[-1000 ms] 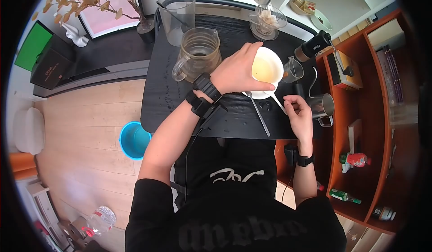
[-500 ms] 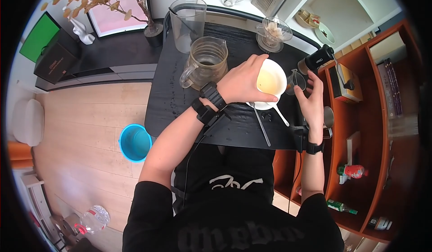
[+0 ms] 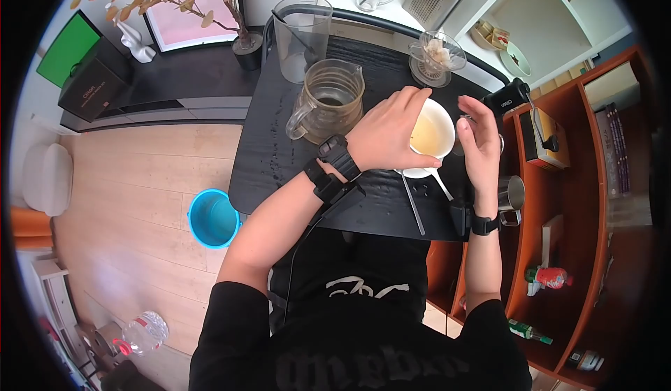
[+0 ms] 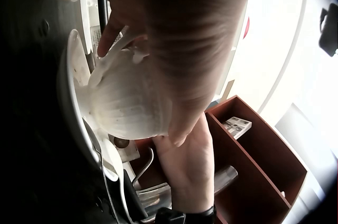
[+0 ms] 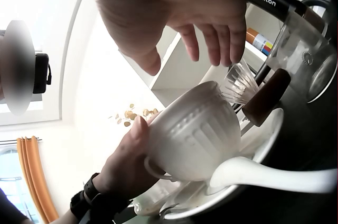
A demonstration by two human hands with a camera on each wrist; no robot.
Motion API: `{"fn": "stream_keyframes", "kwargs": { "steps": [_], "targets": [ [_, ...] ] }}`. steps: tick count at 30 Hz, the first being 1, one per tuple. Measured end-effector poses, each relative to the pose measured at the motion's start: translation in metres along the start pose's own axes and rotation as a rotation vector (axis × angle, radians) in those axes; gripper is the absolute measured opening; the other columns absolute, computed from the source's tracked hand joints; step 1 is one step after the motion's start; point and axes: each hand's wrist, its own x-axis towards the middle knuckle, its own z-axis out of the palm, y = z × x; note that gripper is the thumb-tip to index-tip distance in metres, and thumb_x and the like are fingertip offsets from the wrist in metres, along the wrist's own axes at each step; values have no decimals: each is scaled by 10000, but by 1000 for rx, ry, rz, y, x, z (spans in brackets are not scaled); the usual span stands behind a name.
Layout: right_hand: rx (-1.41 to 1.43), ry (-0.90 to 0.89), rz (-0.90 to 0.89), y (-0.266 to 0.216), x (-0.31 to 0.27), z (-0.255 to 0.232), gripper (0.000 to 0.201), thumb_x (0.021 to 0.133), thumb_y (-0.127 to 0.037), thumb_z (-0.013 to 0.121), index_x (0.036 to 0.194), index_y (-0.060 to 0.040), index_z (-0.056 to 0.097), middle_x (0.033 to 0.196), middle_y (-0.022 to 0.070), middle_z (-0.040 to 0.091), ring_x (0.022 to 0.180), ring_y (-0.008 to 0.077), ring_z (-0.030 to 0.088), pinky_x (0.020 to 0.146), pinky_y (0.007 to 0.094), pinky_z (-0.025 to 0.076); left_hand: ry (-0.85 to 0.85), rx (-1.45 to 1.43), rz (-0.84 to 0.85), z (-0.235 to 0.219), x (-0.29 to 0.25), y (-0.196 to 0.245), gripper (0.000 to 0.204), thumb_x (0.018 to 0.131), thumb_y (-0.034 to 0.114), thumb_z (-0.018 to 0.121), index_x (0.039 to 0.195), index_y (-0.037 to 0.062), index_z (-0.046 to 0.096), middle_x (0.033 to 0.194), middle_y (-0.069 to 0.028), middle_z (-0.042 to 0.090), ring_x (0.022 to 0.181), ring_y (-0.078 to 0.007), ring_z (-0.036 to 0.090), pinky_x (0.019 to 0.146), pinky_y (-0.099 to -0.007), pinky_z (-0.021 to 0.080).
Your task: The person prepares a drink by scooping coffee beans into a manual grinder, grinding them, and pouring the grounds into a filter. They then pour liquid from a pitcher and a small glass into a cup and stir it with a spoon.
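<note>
My left hand [image 3: 388, 131] grips a white cup [image 3: 433, 129] from its left side, thumb by the near rim and fingers toward the far side. Pale yellow liquid shows inside the cup, which is ribbed outside and tilted over a white saucer [image 3: 417, 174]. A white spoon [image 3: 441, 185] and a thin metal spoon [image 3: 413, 207] lean out from the saucer toward the table's front. Close on the cup's right, my right hand [image 3: 481, 146] is held up, thumb and fingers apart and nothing between them. The right wrist view shows its fingers above the cup [image 5: 193, 134].
A glass jug [image 3: 330, 101] and a tall clear container [image 3: 302, 41] stand left on the black table. Behind is a glass dripper [image 3: 437, 57]; at right are a black hand grinder [image 3: 508, 97] and a metal pitcher [image 3: 511, 194]. A blue bucket [image 3: 214, 218] sits on the floor.
My right hand has left the white spoon's handle and moved up to the cup's right side, its fingers spreading. My left hand keeps its grip on the cup. The head view has shifted slightly.
</note>
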Motion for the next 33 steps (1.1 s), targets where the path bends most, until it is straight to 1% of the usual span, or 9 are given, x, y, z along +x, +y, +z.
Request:
{"fn": "stream_keyframes", "kwargs": {
  "steps": [6,7,13,17,20,23,26,29,33],
  "targets": [
    [185,-202,88,3,22,20,415,1010,-206,605,1378,-34,519,1332,123,598,1257,215,560,1051,353,447,-1,87,37,-4,1,4,1021,673,495,868,1404,-42,400,1312,-233,515,1167,-406,568,968,-445,480],
    [203,-228,82,4,22,22,435,1025,-246,583,1401,-41,503,1328,120,600,1268,215,554,1064,351,436,17,98,62,-5,2,5,1014,672,486,869,1407,-34,402,1316,-228,518,1155,-400,571,960,-446,478],
    [284,-297,166,5,18,22,460,1043,-307,545,1426,-58,492,1360,114,577,1305,210,516,1109,340,371,-15,198,101,-8,3,12,982,680,447,862,1393,-58,413,1331,-220,518,1190,-381,546,999,-437,450],
    [205,-294,127,7,13,20,473,1034,-334,556,1410,-52,504,1382,104,565,1299,202,518,1093,338,384,-71,262,78,-9,4,17,951,679,392,865,1385,-67,420,1338,-218,517,1204,-369,539,1006,-430,445],
    [195,-295,143,3,13,19,524,985,-294,629,1429,-58,483,1377,107,567,1308,218,514,1104,360,385,-81,290,72,-9,4,16,941,678,364,863,1389,-65,420,1340,-216,517,1200,-364,542,1004,-425,447],
    [173,-324,96,-9,11,18,727,834,-210,753,1467,-60,429,1426,128,515,1352,263,476,1135,392,366,-75,290,72,-8,3,16,942,678,351,856,1398,-67,415,1342,-215,515,1194,-363,546,999,-423,451],
    [22,-408,-89,1,15,13,947,665,-130,805,1502,-61,367,1502,153,426,1388,311,435,1159,418,346,-62,303,72,-8,4,14,948,674,337,854,1408,-66,410,1348,-217,513,1191,-363,549,995,-423,454],
    [16,-452,-86,1,16,10,1030,606,-118,811,1518,-58,337,1545,171,361,1416,335,399,1169,421,334,-68,298,59,-8,3,14,957,660,315,862,1413,-64,409,1347,-218,517,1192,-363,551,991,-424,456],
    [-19,-453,-96,-4,15,11,1088,597,-142,849,1538,-60,310,1537,175,373,1419,343,398,1170,428,338,-71,292,55,-7,3,13,987,616,275,884,1414,-59,410,1344,-214,526,1195,-357,553,991,-422,457]
  ]
}}
